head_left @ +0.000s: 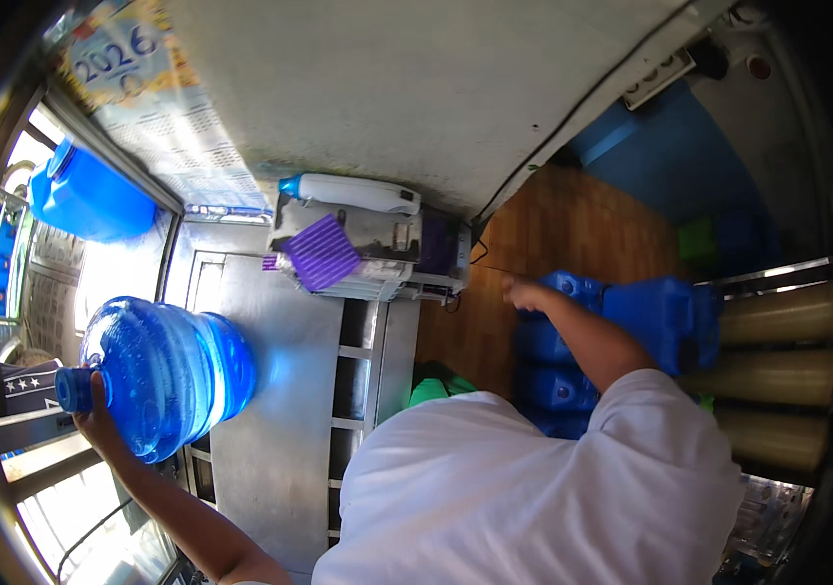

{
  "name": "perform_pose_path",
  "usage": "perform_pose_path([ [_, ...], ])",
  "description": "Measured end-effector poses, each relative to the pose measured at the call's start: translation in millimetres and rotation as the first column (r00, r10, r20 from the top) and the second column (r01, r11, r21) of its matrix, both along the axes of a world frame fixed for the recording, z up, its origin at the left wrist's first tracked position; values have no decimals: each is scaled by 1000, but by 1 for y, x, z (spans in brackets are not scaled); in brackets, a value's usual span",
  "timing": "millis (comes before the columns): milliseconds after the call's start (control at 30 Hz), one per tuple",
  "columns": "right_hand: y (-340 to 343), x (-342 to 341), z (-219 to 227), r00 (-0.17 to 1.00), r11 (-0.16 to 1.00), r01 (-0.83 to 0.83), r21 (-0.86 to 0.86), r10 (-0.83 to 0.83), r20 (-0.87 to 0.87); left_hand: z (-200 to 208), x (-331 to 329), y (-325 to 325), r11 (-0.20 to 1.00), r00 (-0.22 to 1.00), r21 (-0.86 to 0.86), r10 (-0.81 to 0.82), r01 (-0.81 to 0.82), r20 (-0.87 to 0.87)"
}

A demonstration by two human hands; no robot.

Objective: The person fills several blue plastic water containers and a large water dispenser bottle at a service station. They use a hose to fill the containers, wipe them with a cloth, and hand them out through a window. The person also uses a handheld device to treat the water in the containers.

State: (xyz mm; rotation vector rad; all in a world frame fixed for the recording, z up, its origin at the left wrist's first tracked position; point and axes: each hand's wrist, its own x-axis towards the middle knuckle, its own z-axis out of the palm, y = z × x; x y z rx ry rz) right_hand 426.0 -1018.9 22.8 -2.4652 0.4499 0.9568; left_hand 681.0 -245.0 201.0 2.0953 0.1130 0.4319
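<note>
I have the left hand point(95, 417) out at eight o'clock, grasping the neck of the bottle point(168, 375), which sits between eight and nine, neck toward nine. My right hand point(523, 292) is at three o'clock, near the jugs point(558, 388); from here I cannot tell whether it is clenched or released. A purple cloth point(322, 253) lies at ten.

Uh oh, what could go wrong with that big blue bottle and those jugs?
Only the left hand is on the big blue bottle, up at its neck, so it might slip or tip. The right hand is away from the bottle but close to the blue jugs, so it could bump one.
</note>
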Motion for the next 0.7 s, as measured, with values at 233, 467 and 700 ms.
perform_pose_path([
  [233,-71,104,-91,649,843,498,204,-518,557,26,9,-4,991,998,131,18,-11,-55],
  [467,-131,51,136,60,409,336,848,-908,414,21,-9,2,965,975,178,209,-193,-76],
  [700,20,-22,254,858,990,-66,123,-6,513,30,-19,-22,967,985,219,151,-130,-83],
])
